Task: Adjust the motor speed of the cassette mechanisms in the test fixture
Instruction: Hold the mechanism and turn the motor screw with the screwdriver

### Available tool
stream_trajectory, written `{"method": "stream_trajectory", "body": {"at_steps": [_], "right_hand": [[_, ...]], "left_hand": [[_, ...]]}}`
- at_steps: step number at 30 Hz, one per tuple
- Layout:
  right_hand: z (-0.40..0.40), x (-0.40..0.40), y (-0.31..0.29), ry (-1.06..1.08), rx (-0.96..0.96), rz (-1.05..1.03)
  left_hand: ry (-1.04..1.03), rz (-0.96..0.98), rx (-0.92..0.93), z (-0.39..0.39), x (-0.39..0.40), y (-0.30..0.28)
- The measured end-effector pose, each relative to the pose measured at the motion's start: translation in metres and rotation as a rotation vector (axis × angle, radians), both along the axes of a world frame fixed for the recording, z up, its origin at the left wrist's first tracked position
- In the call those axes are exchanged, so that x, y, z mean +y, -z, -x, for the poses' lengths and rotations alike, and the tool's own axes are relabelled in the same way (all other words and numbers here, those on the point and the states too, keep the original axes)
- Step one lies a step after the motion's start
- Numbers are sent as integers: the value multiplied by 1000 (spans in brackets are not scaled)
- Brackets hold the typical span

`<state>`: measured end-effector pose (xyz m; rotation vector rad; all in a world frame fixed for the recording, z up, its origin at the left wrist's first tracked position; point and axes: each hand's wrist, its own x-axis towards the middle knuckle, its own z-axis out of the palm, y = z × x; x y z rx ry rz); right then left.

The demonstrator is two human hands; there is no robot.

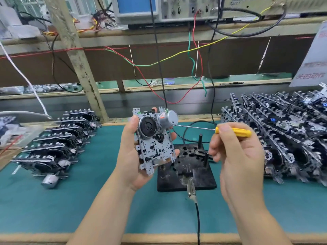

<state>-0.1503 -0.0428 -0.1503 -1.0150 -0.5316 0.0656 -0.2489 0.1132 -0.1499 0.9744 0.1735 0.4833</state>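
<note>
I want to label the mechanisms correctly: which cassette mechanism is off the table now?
The cassette mechanism held upright in the left hand, its motor met by the screwdriver in the right hand. The others lie in rows on the mat.

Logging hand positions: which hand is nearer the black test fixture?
Right. The right hand, holding the screwdriver, hangs beside the test fixture; the left hand holds a mechanism farther left.
</note>
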Motion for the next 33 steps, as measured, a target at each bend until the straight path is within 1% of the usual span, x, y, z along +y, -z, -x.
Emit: {"method": "stream_trajectory", "body": {"at_steps": [5, 11, 17, 21, 26, 29, 33], "right_hand": [[0, -4, 0, 11, 25, -30], [1, -3, -1, -18, 37, -20], [-2, 0, -3, -117, 153, 15], [-3, 3, -7, -126, 97, 59], [-8, 6, -11, -149, 89, 82], [-10, 7, -8, -146, 67, 108], [-13, 6, -4, -143, 23, 109]], "left_hand": [[-13, -95, -30, 1, -3, 0], [-45, -148, 5, 2, -5, 4], [-119, -262, -24, 4, -7, 10], [-203, -370, -49, 3, -8, 11], [-228, -354, -39, 2, -11, 12], [-211, -312, -41, 1, -10, 12], [-191, -304, 8, 2, -9, 15]]}}
